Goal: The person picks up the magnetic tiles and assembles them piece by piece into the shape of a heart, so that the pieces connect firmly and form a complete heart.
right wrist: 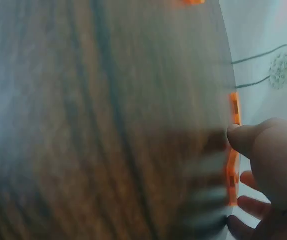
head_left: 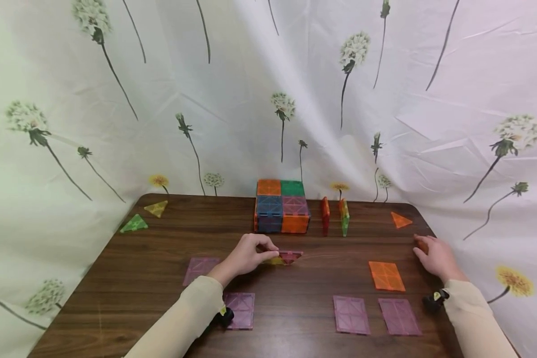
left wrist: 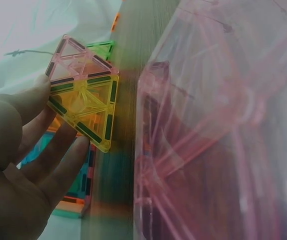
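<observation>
My left hand (head_left: 249,252) is above the middle of the table, pinching a small pair of see-through triangular magnetic tiles between thumb and fingers. One is a pink triangle (left wrist: 78,62); the other, a yellow triangle (left wrist: 86,105), meets it along an edge. At the table's right edge, my right hand (head_left: 439,256) reaches over an orange tile (right wrist: 233,175), its thumb and fingers spread around it. Whether the fingers touch that tile is hard to tell. Farther back lies an orange triangle (head_left: 401,220).
A multicoloured tile block (head_left: 282,206) stands at the back, beside upright red (head_left: 325,216) and green (head_left: 344,219) tiles. Green (head_left: 135,223) and yellow (head_left: 156,209) triangles lie back left. An orange square (head_left: 387,276) and several purple squares (head_left: 351,314) lie nearer.
</observation>
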The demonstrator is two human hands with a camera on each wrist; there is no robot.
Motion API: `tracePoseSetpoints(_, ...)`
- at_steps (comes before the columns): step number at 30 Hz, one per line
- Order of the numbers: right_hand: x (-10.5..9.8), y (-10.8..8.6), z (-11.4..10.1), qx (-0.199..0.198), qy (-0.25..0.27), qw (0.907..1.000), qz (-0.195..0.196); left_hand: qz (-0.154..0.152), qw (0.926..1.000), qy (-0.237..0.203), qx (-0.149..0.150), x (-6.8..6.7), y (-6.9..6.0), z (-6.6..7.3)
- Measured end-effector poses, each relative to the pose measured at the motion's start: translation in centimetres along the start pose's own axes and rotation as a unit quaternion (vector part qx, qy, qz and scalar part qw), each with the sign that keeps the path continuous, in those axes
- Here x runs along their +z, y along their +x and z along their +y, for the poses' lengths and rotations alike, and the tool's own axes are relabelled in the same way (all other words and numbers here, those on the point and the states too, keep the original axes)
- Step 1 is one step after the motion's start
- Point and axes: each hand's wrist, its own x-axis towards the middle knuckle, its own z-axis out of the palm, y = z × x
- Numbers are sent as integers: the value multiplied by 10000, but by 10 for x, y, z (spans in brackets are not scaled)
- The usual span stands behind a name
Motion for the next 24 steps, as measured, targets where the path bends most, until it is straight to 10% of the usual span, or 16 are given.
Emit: tracePoseSetpoints(24, -9, -7, 0, 556, 59, 9979, -334, 7, 10000, -54, 16, 1, 1, -1)
